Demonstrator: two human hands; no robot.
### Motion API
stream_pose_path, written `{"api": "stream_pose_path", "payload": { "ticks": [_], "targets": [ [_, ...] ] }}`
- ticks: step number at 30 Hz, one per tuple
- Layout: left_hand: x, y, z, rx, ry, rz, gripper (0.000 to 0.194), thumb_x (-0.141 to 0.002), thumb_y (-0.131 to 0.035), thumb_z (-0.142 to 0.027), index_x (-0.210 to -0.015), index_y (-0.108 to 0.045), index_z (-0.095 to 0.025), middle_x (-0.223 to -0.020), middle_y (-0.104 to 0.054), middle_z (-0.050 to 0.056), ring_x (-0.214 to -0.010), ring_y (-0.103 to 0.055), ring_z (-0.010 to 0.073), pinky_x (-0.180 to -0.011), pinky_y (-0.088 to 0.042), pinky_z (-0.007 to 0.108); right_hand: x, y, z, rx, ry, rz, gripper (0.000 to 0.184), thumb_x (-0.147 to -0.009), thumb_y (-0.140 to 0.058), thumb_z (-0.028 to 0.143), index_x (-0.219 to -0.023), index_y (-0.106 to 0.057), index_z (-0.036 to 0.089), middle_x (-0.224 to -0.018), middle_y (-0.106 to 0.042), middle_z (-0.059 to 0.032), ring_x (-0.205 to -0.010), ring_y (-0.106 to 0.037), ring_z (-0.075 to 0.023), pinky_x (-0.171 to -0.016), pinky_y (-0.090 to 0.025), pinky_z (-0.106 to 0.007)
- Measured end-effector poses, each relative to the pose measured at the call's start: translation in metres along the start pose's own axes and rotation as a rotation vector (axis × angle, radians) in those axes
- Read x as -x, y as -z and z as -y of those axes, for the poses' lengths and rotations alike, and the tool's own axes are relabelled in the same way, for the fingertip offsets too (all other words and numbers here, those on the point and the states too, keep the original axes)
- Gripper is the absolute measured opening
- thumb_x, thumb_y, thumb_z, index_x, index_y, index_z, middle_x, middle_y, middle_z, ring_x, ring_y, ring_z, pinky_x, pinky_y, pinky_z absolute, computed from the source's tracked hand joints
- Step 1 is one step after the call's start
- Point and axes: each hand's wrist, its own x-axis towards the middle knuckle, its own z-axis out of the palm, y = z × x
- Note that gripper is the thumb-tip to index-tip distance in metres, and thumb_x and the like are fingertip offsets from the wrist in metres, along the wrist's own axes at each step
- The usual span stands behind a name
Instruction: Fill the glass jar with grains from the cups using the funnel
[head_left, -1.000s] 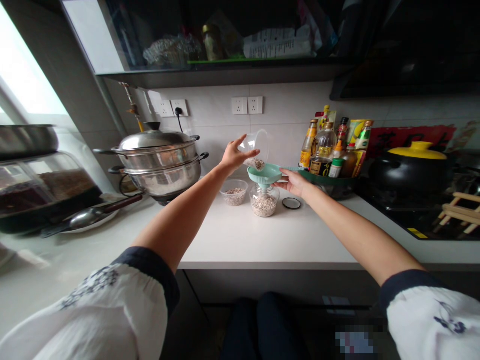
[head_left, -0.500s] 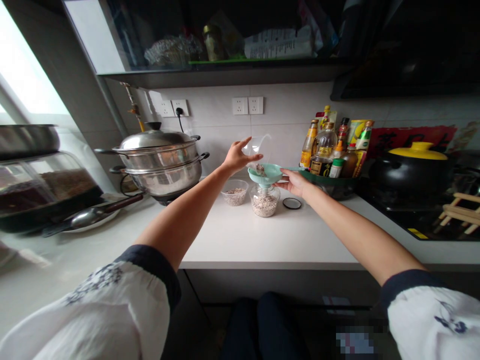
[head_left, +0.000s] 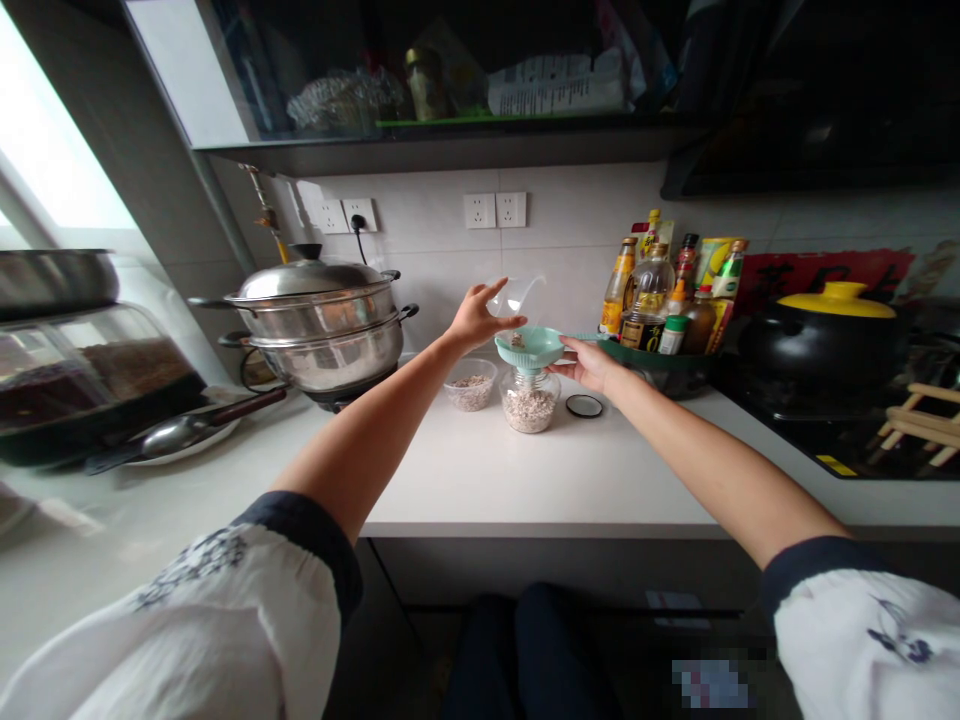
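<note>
Clear, tilted bowl (head_left: 520, 299) slightly lower now

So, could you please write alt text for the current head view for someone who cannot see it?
The left hand holds a clear bowl tilted over a mint funnel atop a jar of pale bits; the right hand holds the funnel. A second bowl of bits stands left of the jar, a round lid right.

From head height, one camera faces forward and down across the counter (head_left: 465, 480).
</note>
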Motion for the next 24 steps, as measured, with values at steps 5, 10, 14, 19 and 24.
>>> {"api": "stream_pose_path", "payload": {
  "ticks": [5,10,14,19,24],
  "targets": [
    [-0.0018,-0.0011,0.0023,0.024,-0.026,-0.018,0.090,-0.061,-0.075,-0.051,-0.140,-0.041,-0.023,-0.140,-0.038,0.011,-0.126,-0.041,0.0277,-0.107,-0.030,0.038,-0.0004,0.0004,-0.0005,-0.015,-0.015,-0.003,0.003,-0.087,-0.055,0.016,-0.086,-0.058,0.015,-0.070,-0.068,-0.0050,-0.062,-0.066,-0.0167,-0.061,-0.060,-0.031],
    [-0.0013,-0.0010,0.0022,-0.001,-0.110,0.045,0.091,-0.060,-0.078,-0.046,-0.141,-0.040,-0.026,-0.147,-0.030,0.012,-0.135,-0.031,0.0307,-0.110,-0.027,0.041,0.0013,-0.0016,0.0003,0.011,0.003,-0.002,0.008,-0.089,-0.051,0.014,-0.086,-0.059,0.014,-0.069,-0.067,-0.0051,-0.063,-0.066,-0.0163,-0.060,-0.060,-0.030],
    [-0.0008,-0.0011,-0.0007,-0.046,-0.163,0.092,0.091,-0.060,-0.080,-0.041,-0.141,-0.040,-0.026,-0.149,-0.028,0.013,-0.139,-0.025,0.0327,-0.111,-0.025,0.044,0.0014,-0.0022,-0.0005,0.006,-0.002,-0.008,0.009,-0.088,-0.051,0.014,-0.085,-0.059,0.013,-0.069,-0.067,-0.0057,-0.062,-0.066,-0.0162,-0.060,-0.060,-0.030],
    [-0.0008,0.0004,-0.0035,-0.004,-0.154,0.084,0.091,-0.063,-0.077,-0.042,-0.142,-0.037,-0.027,-0.151,-0.025,0.012,-0.139,-0.023,0.0345,-0.109,-0.026,0.047,0.0011,-0.0007,-0.0010,-0.011,0.008,-0.006,0.006,-0.087,-0.053,0.015,-0.085,-0.059,0.014,-0.071,-0.067,-0.0061,-0.063,-0.066,-0.0172,-0.061,-0.060,-0.032],
    [-0.0022,0.0011,-0.0046,0.005,-0.193,0.095,0.092,-0.062,-0.078,-0.040,-0.143,-0.036,-0.026,-0.152,-0.023,0.012,-0.139,-0.021,0.0350,-0.110,-0.026,0.047,0.0006,0.0007,-0.0005,-0.010,0.027,0.006,0.008,-0.088,-0.052,0.014,-0.084,-0.059,0.014,-0.070,-0.067,-0.0059,-0.063,-0.066,-0.0169,-0.060,-0.061,-0.032]
  ]
}}
